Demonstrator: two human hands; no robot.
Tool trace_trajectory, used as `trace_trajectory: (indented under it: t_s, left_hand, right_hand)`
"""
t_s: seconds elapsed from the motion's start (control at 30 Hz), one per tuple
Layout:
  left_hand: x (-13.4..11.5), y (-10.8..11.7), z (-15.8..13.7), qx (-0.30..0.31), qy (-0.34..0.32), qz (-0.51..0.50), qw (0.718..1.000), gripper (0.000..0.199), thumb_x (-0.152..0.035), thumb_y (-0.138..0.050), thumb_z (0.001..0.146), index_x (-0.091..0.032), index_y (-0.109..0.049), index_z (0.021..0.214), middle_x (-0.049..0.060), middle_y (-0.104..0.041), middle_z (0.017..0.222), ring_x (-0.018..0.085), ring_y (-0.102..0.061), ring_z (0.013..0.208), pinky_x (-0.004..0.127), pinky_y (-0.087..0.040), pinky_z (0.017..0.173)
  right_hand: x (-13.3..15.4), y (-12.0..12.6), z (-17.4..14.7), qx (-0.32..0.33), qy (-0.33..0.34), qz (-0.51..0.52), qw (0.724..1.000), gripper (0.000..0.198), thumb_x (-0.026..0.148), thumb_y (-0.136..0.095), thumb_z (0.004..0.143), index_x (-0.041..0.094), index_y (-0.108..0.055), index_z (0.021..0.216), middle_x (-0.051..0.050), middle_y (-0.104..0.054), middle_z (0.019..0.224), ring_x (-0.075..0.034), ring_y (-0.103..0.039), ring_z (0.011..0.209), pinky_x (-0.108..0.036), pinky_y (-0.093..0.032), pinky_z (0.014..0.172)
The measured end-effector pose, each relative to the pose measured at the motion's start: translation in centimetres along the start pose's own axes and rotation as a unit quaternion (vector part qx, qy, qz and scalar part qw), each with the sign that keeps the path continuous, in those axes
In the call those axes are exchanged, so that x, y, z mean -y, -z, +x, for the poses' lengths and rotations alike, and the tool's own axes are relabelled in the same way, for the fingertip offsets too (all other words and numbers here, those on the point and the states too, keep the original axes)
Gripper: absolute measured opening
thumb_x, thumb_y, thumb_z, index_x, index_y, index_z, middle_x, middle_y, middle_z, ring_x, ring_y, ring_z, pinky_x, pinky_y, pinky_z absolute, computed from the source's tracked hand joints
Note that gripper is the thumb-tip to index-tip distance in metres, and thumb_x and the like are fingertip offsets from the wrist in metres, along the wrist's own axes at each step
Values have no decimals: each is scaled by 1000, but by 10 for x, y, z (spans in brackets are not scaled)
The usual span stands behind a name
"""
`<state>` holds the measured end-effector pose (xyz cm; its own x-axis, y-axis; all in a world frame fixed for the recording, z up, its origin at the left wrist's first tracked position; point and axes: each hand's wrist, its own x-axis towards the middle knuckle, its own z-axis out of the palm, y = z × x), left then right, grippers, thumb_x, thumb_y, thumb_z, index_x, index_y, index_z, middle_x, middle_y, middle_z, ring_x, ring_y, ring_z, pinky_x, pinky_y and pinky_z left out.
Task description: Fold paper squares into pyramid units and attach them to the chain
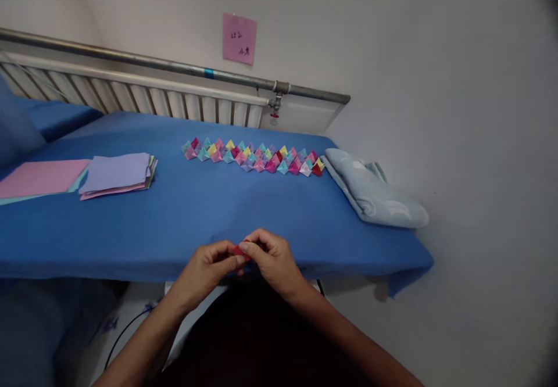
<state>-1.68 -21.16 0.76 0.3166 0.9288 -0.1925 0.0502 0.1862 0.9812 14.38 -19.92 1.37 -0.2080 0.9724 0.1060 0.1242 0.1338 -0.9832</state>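
Observation:
A small piece of folded red paper [239,251] is pinched between my two hands, over the front part of the blue-covered table [174,224]. My left hand [211,264] grips its left side with thumb and fingertips. From the right, my right hand [274,259] closes on it, the thumb lying on top. Fingers cover most of the paper, so its full shape is hidden. Beyond the hands, several folded paper pieces [259,165] in pink, teal, yellow, purple and red stand in rows.
To the left lie a stack of purple and pink paper sheets [115,173] and larger pink sheets [43,178]. A folded light-blue blanket [379,192] rests at the right end. Behind run a radiator [174,102] and a metal pipe [157,63]; a pink note [239,38] hangs on the wall.

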Motion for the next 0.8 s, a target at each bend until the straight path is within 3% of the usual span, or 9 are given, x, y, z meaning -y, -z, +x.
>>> trace_trajectory:
  t_s: [0.1,0.27,0.43,0.63,0.73,0.8]
  left_hand:
    - [-3,0,0,13,2,6,1000,20,-39,-62,78,-20,-65,76,-2,-65,69,14,-57,71,26,-42,73]
    - [-2,0,0,-22,-25,27,999,23,-41,-61,78,-19,-62,72,-2,-63,65,13,-56,67,26,-42,70]
    - [-1,-3,0,-4,7,-9,1000,22,-40,-63,75,-18,-61,73,-1,-64,67,14,-58,67,28,-44,71]
    - [5,-4,2,-33,6,3,999,23,-40,-63,75,-19,-58,69,-2,-61,63,13,-57,63,27,-44,67]
    - [6,-1,4,-21,2,51,998,23,-42,-58,78,-19,-61,77,0,-64,69,15,-59,67,29,-46,67]
    - [8,5,5,-73,-39,136,987,24,-40,-55,82,-19,-63,88,3,-67,80,17,-61,73,31,-47,68]
  right_hand:
    - [1,0,0,6,-9,10,1000,15,29,-61,79,19,-61,67,4,-58,62,-10,-54,58,-22,-43,59]
    - [2,-2,2,16,-63,56,996,17,33,-60,78,19,-58,67,5,-57,59,-9,-53,54,-22,-43,56]
    - [-3,-2,4,-5,-57,42,997,17,32,-61,76,19,-59,66,5,-54,59,-9,-48,56,-21,-40,56]
    - [-7,-2,7,21,-94,71,993,14,32,-61,76,20,-61,70,6,-55,60,-9,-48,55,-22,-40,57]
    - [-12,0,11,20,-90,42,995,13,29,-61,75,19,-61,68,5,-58,60,-9,-51,57,-22,-40,59]
    - [-16,1,16,13,-103,14,994,13,28,-62,75,18,-61,67,5,-59,59,-9,-52,57,-22,-40,59]
